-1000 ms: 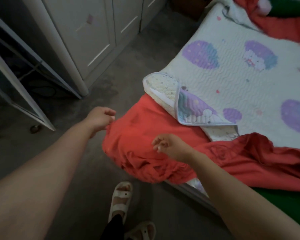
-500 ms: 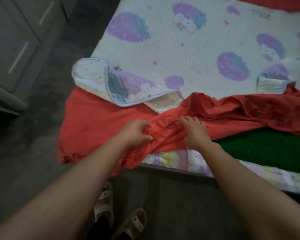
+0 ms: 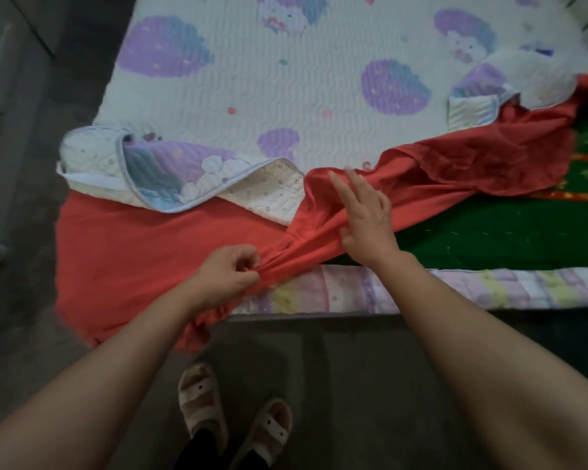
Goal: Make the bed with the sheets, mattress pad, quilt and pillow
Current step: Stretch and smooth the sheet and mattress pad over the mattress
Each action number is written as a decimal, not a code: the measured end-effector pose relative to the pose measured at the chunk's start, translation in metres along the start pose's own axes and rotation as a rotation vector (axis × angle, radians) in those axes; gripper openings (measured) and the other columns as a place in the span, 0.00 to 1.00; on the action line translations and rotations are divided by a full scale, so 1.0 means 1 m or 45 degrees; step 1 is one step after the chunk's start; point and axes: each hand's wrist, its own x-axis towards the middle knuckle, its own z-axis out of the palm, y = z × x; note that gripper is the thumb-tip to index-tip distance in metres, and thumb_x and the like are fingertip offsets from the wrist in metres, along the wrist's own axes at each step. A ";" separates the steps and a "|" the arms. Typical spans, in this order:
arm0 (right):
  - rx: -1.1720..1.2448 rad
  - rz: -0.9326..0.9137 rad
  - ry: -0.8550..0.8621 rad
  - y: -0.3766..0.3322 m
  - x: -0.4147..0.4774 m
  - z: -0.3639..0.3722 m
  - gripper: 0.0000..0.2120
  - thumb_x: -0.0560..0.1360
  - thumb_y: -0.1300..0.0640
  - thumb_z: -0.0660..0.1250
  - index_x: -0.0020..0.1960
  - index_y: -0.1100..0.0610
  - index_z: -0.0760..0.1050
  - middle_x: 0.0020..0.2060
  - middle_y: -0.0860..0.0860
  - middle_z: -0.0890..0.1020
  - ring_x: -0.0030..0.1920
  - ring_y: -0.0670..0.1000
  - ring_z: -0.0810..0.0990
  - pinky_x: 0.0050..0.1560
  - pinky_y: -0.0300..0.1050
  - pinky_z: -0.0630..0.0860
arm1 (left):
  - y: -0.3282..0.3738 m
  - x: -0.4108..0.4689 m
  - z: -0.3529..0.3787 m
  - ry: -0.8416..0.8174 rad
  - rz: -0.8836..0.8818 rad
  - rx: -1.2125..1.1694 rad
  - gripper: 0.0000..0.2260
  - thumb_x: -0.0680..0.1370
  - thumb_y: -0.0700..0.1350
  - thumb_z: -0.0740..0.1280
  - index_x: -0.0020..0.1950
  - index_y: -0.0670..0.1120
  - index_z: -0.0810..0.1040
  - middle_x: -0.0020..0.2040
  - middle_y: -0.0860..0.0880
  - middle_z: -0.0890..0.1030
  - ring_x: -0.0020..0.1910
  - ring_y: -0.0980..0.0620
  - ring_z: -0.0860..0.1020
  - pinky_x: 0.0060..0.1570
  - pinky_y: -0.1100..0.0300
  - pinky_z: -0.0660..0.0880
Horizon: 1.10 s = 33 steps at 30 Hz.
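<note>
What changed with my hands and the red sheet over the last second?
The left hand left the sheet's corner and now pinches a bunch of the red sheet at the bed's near edge. The right hand let go half a second ago and now lies open, fingers spread, on the fabric. The quilted pad kept its folded-back corner.

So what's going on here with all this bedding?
A person stands at the edge of a bed, working on a red sheet. The left hand pinches a bunched part of it near the mattress edge, and the right hand lies open over the twisted length running to the right. A quilted pad with purple prints covers the bed beyond, its near corner folded back. A green cloth shows on the right. The bed is not yet made.
</note>
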 end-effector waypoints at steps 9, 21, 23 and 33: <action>-0.442 -0.459 -0.544 -0.022 0.017 -0.013 0.41 0.65 0.67 0.61 0.72 0.39 0.62 0.77 0.46 0.40 0.76 0.55 0.32 0.71 0.65 0.31 | 0.024 -0.044 0.011 -0.235 0.076 -0.163 0.09 0.59 0.35 0.60 0.29 0.48 0.63 0.27 0.51 0.63 0.26 0.56 0.63 0.27 0.61 0.60; -0.507 -0.259 -0.771 0.016 -0.076 -0.042 0.01 0.68 0.57 0.66 0.39 0.52 0.76 0.45 0.55 0.81 0.49 0.59 0.79 0.48 0.44 0.70 | 0.031 -0.106 0.073 -0.527 -0.081 -0.178 0.13 0.67 0.28 0.60 0.42 0.46 0.67 0.32 0.51 0.69 0.22 0.61 0.65 0.21 0.66 0.63; -0.473 -0.153 -0.828 0.020 -0.105 -0.049 0.03 0.69 0.58 0.66 0.42 0.56 0.77 0.47 0.56 0.81 0.49 0.59 0.79 0.41 0.42 0.66 | 0.033 -0.121 0.088 -0.533 -0.059 -0.145 0.17 0.67 0.30 0.61 0.50 0.47 0.68 0.36 0.50 0.73 0.25 0.61 0.68 0.24 0.66 0.66; -0.285 0.326 -1.290 0.044 -0.237 -0.051 0.13 0.67 0.63 0.70 0.30 0.55 0.67 0.29 0.49 0.72 0.40 0.51 0.75 0.28 0.36 0.64 | 0.011 -0.171 0.177 -0.802 0.017 0.397 0.16 0.70 0.39 0.66 0.58 0.48 0.75 0.54 0.46 0.79 0.55 0.46 0.78 0.55 0.56 0.74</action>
